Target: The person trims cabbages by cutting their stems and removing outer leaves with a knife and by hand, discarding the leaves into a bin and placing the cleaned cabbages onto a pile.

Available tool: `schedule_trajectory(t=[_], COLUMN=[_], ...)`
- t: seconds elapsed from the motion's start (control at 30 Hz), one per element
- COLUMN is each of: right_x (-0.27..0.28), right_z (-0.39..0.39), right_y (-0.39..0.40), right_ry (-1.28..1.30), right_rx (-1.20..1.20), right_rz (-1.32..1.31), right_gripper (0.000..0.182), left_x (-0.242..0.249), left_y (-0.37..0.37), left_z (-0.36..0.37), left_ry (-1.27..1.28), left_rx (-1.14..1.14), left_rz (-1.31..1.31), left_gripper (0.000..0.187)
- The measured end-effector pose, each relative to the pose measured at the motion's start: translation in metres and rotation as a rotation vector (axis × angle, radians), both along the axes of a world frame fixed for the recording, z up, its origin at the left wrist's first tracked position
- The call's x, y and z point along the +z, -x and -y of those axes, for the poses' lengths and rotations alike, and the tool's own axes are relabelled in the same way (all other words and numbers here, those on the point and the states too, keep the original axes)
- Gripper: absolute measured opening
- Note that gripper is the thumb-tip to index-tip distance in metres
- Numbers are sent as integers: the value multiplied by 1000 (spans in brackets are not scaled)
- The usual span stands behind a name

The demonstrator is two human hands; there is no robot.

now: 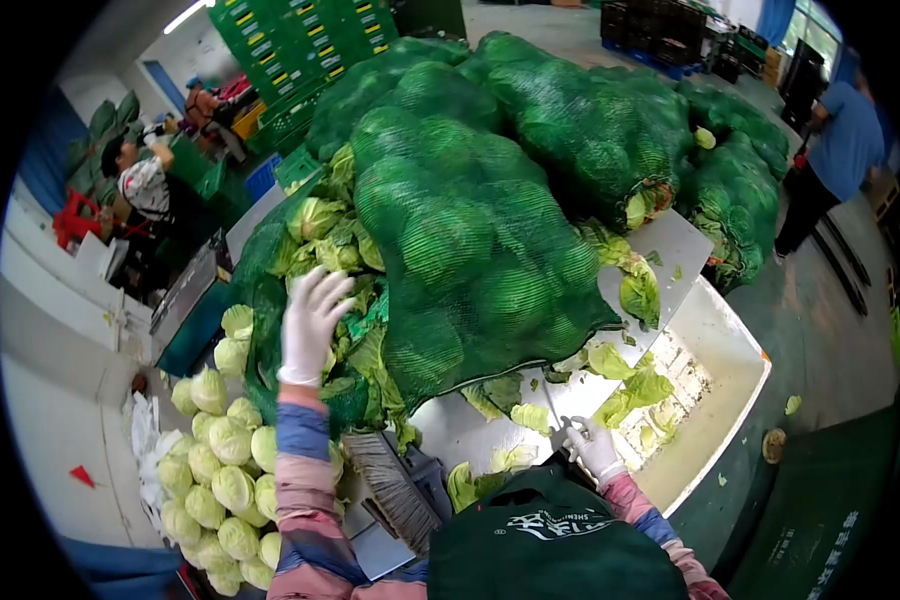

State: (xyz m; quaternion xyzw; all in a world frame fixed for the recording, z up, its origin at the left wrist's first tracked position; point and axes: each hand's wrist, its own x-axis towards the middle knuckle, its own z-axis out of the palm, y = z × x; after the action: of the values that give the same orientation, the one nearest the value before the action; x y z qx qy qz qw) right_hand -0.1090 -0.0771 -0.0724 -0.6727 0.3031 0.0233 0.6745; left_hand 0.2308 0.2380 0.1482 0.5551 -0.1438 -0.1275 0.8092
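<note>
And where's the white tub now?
In the head view, the white tub is right of centre, between the right hand and the dark green bin.

Mesh sack (470, 245) on the bench (677, 245) before you, further sacks (595, 125) behind it, loose cabbages (233, 487) piled at your left, tub (727, 345) at your right

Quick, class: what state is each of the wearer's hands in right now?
Left hand: open and spread, nothing visibly held.
Right hand: looks partly curled; whether it holds anything cannot be told.
</note>
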Motion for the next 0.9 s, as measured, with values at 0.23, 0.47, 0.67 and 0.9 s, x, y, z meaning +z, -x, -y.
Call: schedule_trajectory(t=[0.23,0.47,0.67,0.9], right_x=[99,234,266,280], right_z=[47,87,79,37], right_y=[-17,-120,-267,-376], right_ry=[690,708,938,1353], right_rx=[454,383,355,495], right_rz=[-181,422,578,553], right_gripper=[42,29,22,23], left_x=[8,-8,-19,-18], left_y=[-32,-27,-33,-32], left_z=[172,188,187,183], left_ry=[-844,-996,-795,-759], left_rx=[399,639,720,723], left_rz=[824,1008,921,879], left_gripper=[58,45,34,27])
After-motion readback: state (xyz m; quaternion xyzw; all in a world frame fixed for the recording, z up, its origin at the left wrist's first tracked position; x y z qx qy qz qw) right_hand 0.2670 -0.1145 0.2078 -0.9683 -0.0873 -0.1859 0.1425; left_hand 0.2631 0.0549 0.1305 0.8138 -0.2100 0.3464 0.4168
